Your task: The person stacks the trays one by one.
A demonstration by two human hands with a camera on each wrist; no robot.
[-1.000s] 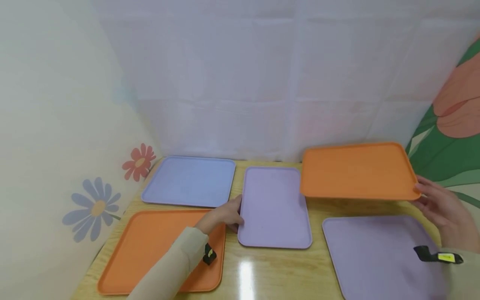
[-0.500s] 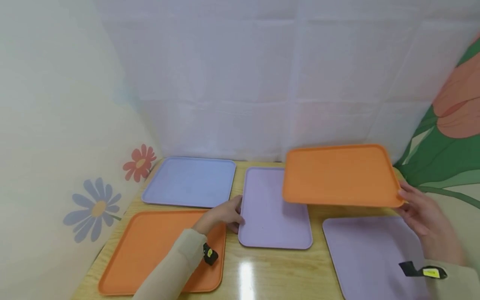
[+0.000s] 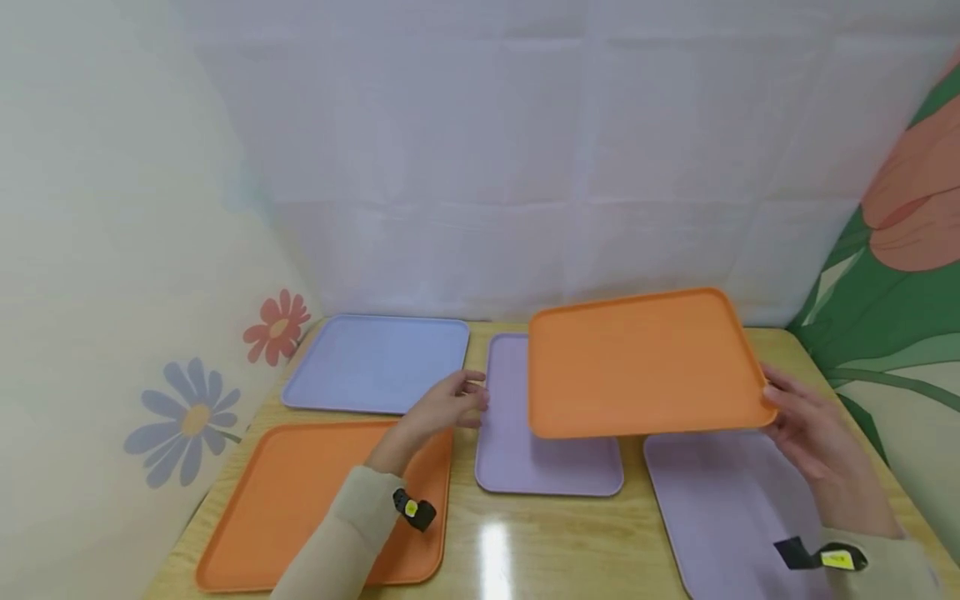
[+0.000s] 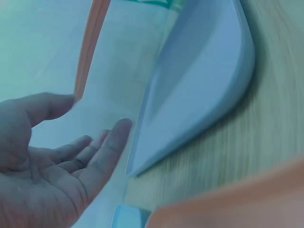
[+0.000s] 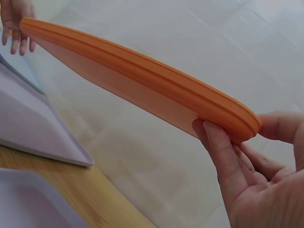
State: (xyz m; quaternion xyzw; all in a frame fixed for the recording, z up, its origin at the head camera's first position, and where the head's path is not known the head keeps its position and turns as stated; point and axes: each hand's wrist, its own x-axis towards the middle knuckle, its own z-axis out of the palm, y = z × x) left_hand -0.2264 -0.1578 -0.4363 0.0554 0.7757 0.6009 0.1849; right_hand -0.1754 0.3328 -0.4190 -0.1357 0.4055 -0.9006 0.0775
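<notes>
My right hand (image 3: pixel 813 429) pinches the right edge of an orange tray (image 3: pixel 645 367), thumb on one face and fingers under it. The tray is raised and tilted, its inner face toward me, and covers much of a lilac tray (image 3: pixel 510 454) lying on the table. In the right wrist view the orange tray (image 5: pixel 142 71) appears edge-on. My left hand (image 3: pixel 442 407) is off the table by the lilac tray's left edge, fingers spread and nothing in them. From the left wrist, its thumb overlaps the near end of the raised orange tray (image 4: pixel 90 52).
A pale blue tray (image 3: pixel 378 362) lies at the back left, with a second orange tray (image 3: pixel 307 492) in front of it, partly under my left forearm. Another lilac tray (image 3: pixel 727 500) lies front right. A white cloth (image 3: pixel 480 167) hangs behind the wooden table (image 3: pixel 562 542).
The orange tray has moved left with my right hand, now over the middle lilac tray. My left hand has let go of that lilac tray's edge and risen.
</notes>
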